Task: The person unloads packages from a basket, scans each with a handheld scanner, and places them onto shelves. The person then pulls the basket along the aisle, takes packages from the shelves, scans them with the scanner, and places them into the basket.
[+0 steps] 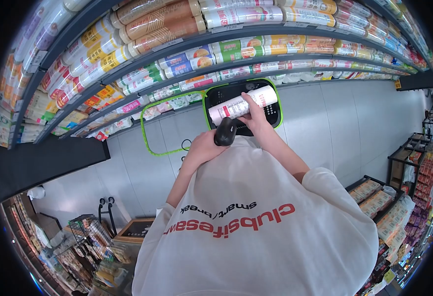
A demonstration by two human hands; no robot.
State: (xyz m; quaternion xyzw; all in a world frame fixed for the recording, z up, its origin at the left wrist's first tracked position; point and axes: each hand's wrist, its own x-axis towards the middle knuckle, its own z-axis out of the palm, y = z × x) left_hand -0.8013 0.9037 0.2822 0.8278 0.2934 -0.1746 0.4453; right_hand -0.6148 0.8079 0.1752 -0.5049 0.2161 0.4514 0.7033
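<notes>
My right hand (254,113) is closed around a pale pink-and-white cylindrical noodle pack (229,109). The pack lies tilted above a black basket (279,118) with a bright green rim. My left hand (207,147) grips a black rounded device (225,132) that looks like a handheld barcode scanner. Its upper end is close to the pack's left end; whether the two touch, I cannot tell. Beside the basket, to the left, is an open green frame (146,143) with floor visible through it.
Curved-looking shelves (177,44) ahead hold rows of cylindrical noodle packs (238,47) in many colours. Tiled floor (320,118) stretches right. Behind me stand a display of boxed goods (374,195) on the right and a wire rack (85,232) on the left.
</notes>
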